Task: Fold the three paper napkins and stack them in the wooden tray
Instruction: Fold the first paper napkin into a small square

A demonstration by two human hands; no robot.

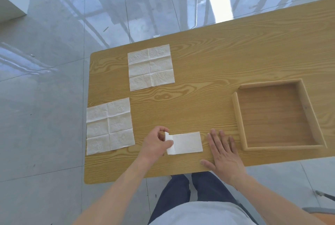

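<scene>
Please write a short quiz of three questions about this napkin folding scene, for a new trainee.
1. True or false: the wooden tray already holds a napkin.
2. How many napkins lie fully unfolded on the table?
3. Which hand pinches the folded napkin: A) left hand, B) right hand?

Key: 1. False, it holds nothing. 2. Two: the far napkin and the near napkin. 3. A; the right hand rests flat on the table.

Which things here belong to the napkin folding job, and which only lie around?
Job: partly folded napkin, near unfolded napkin, far unfolded napkin, wooden tray, left hand, right hand.
Lying about: white scrap beyond the table.
</scene>
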